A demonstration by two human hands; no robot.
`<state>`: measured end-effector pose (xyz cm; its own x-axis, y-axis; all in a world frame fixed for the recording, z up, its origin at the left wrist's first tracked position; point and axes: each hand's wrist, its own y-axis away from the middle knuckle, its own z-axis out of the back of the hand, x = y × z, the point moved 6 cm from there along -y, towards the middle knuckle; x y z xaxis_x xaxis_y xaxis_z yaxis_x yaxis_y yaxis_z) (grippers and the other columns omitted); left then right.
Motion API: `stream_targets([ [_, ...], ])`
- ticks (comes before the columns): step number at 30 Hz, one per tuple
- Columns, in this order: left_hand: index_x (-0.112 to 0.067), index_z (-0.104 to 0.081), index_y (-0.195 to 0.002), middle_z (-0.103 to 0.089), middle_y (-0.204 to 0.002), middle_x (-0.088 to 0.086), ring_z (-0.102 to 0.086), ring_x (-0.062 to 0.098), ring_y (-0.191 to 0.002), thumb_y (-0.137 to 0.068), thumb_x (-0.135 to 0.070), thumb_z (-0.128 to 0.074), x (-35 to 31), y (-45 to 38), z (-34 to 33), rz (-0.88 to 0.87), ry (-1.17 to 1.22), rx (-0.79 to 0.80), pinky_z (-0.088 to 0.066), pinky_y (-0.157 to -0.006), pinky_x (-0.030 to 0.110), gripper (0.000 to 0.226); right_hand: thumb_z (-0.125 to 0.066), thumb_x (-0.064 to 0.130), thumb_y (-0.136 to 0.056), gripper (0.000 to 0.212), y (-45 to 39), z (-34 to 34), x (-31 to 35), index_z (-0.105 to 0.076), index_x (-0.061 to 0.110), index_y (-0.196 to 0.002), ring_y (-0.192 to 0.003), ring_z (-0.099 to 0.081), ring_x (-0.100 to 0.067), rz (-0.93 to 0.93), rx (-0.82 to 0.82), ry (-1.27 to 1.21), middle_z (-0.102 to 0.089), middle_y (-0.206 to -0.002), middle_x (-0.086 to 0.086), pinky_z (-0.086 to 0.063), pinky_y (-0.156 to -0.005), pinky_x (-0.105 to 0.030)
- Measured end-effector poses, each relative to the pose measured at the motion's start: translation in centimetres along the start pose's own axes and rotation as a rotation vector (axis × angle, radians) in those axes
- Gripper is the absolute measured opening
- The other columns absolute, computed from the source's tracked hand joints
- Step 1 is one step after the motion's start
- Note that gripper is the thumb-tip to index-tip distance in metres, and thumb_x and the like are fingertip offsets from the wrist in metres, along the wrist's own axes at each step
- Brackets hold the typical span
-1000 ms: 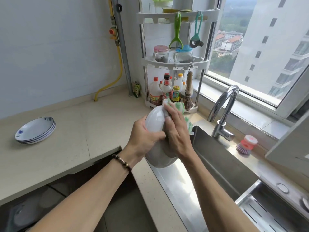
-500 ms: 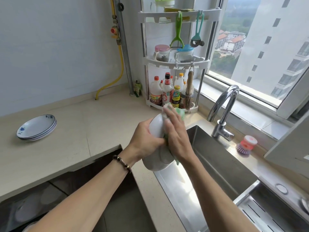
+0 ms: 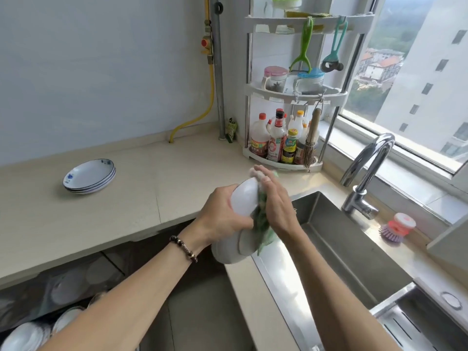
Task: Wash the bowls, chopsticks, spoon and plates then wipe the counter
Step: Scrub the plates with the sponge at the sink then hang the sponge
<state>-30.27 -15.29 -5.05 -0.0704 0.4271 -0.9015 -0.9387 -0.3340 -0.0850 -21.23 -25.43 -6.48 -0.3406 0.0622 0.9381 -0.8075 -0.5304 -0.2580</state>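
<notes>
Beige counter [image 3: 141, 178] beside steel sink [image 3: 354, 254]

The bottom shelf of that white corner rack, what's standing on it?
On the rack: sauce bottles packed together and a small brush hanging in front. Bottles behind the front row are mostly covered.

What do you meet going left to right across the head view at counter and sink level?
Stack of plates → left hand gripping a white bowl → right hand pressing a green cloth on it → faucet → dish brush.
</notes>
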Motion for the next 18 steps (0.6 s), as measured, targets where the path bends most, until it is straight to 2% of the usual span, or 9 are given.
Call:
stream_targets([
  [2,-0.019,-0.069,-0.091,-0.074,-0.088,0.002,-0.071,0.025,-0.082,-0.055,-0.019,-0.081,0.5,0.6,0.7,-0.004,-0.041,-0.036,-0.060,-0.070,0.040,0.038,-0.031,0.042,-0.098,0.053,0.6,-1.5,1.6,-0.054,0.023,-0.142,-0.139,-0.036,-0.006,0.028,0.012,0.065,-0.045,-0.153,0.003,-0.024,-0.122,-0.043],
  [4,-0.023,-0.066,-0.088,-0.074,-0.087,-0.003,-0.071,0.019,-0.083,-0.065,-0.016,-0.084,0.5,1.2,1.8,-0.038,-0.140,-0.054,-0.058,-0.069,0.031,0.030,-0.032,0.038,-0.100,0.049,2.3,-4.4,3.5,-0.053,0.026,-0.143,-0.144,-0.027,-0.005,0.181,0.085,0.211,-0.038,-0.157,0.008,-0.014,-0.122,-0.036],
  [6,-0.018,-0.066,-0.090,-0.074,-0.085,-0.002,-0.071,0.019,-0.080,-0.068,-0.018,-0.081,0.6,2.4,3.3,-0.071,-0.274,-0.060,-0.056,-0.067,0.030,0.027,-0.033,0.039,-0.101,0.048,3.2,-6.2,4.1,-0.054,0.025,-0.142,-0.145,-0.025,0.000,0.210,0.129,0.177,-0.037,-0.155,0.013,-0.013,-0.122,-0.032],
  [8,-0.018,-0.064,-0.089,-0.070,-0.079,-0.004,-0.066,0.019,-0.072,-0.065,-0.013,-0.079,0.8,4.4,4.9,-0.091,-0.316,-0.033,-0.053,-0.061,0.029,0.029,-0.031,0.043,-0.099,0.053,2.6,-6.6,3.4,-0.063,0.018,-0.133,-0.138,-0.035,0.005,0.076,0.067,0.024,-0.043,-0.148,0.015,-0.023,-0.122,-0.033],
  [10,-0.022,-0.061,-0.087,-0.066,-0.076,-0.005,-0.062,0.019,-0.067,-0.066,-0.013,-0.079,1.6,6.7,6.8,-0.110,-0.366,-0.021,-0.048,-0.054,0.025,0.029,-0.031,0.046,-0.094,0.057,2.3,-8.0,3.2,-0.069,0.011,-0.119,-0.132,-0.046,-0.003,-0.082,0.021,-0.049,-0.052,-0.144,0.007,-0.033,-0.118,-0.038],
  [12,-0.023,-0.060,-0.086,-0.065,-0.074,-0.005,-0.062,0.020,-0.065,-0.067,-0.015,-0.079,2.9,8.5,9.1,-0.113,-0.391,-0.028,-0.046,-0.054,0.026,0.028,-0.035,0.044,-0.093,0.055,3.9,-11.2,4.6,-0.065,0.014,-0.128,-0.135,-0.045,-0.011,-0.061,0.034,0.015,-0.053,-0.145,0.001,-0.033,-0.117,-0.037],
  [15,-0.030,-0.051,-0.075,-0.055,-0.061,-0.009,-0.053,0.018,-0.054,-0.068,-0.012,-0.075,4.7,11.5,13.0,-0.154,-0.480,-0.010,-0.032,-0.048,0.016,0.031,-0.043,0.048,-0.094,0.055,6.5,-16.5,5.9,-0.055,0.023,-0.141,-0.140,-0.037,-0.007,0.022,0.128,0.074,-0.045,-0.151,0.004,-0.027,-0.117,-0.029],
  [16,-0.029,-0.055,-0.079,-0.052,-0.058,-0.009,-0.051,0.020,-0.052,-0.067,-0.012,-0.073,5.2,12.8,14.2,-0.200,-0.542,-0.012,-0.030,-0.048,0.017,0.027,-0.048,0.051,-0.091,0.057,7.1,-17.8,5.5,-0.055,0.025,-0.141,-0.140,-0.040,-0.009,-0.045,0.136,0.012,-0.046,-0.151,0.003,-0.029,-0.117,-0.031],
  [18,-0.023,-0.059,-0.084,-0.042,-0.053,-0.007,-0.043,0.020,-0.046,-0.058,-0.011,-0.072,5.9,15.5,16.0,-0.363,-0.711,-0.014,-0.026,-0.044,0.020,0.031,-0.063,0.051,-0.074,0.069,7.7,-20.0,3.8,-0.060,0.018,-0.135,-0.128,-0.053,-0.019,-0.331,0.119,-0.271,-0.056,-0.140,-0.003,-0.041,-0.110,-0.041],
])
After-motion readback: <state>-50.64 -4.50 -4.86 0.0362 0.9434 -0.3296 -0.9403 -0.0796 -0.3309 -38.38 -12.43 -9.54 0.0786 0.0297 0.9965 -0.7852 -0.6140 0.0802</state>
